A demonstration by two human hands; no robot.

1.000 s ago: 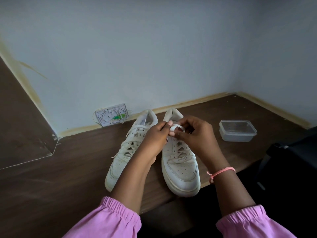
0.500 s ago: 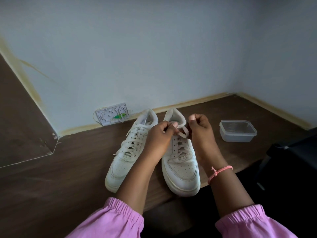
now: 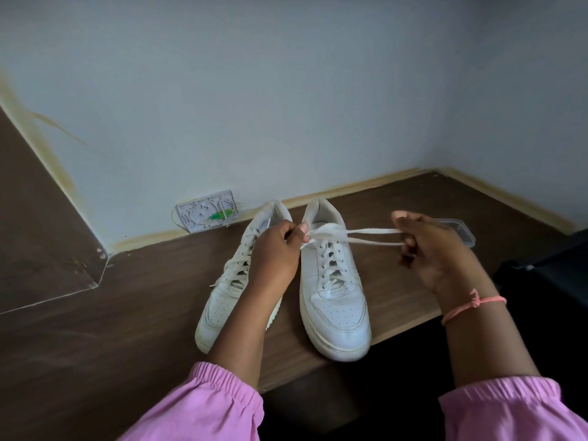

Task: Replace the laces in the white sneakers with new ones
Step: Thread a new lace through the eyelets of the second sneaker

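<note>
Two white sneakers stand side by side on the brown table point(image 3: 95, 329), toes toward me. The right sneaker point(image 3: 334, 291) is laced. Its white lace point(image 3: 366, 235) runs in two strands from the top eyelets out to the right. My left hand point(image 3: 276, 253) pinches the lace at the top of that shoe's tongue. My right hand point(image 3: 429, 249) grips the two strands, stretched taut well to the right of the shoe. The left sneaker point(image 3: 229, 281), also laced, lies partly hidden under my left forearm.
A clear plastic container point(image 3: 461, 233) sits behind my right hand, mostly hidden. A white wall plate with a green spot point(image 3: 208, 211) leans at the wall. The table's front edge runs just under the right sneaker's toe. A dark object point(image 3: 547, 281) stands at the right.
My right hand has pulled away to the right, drawing the lace out of its bow into two long taut strands. My left hand stays at the shoe's tongue.
</note>
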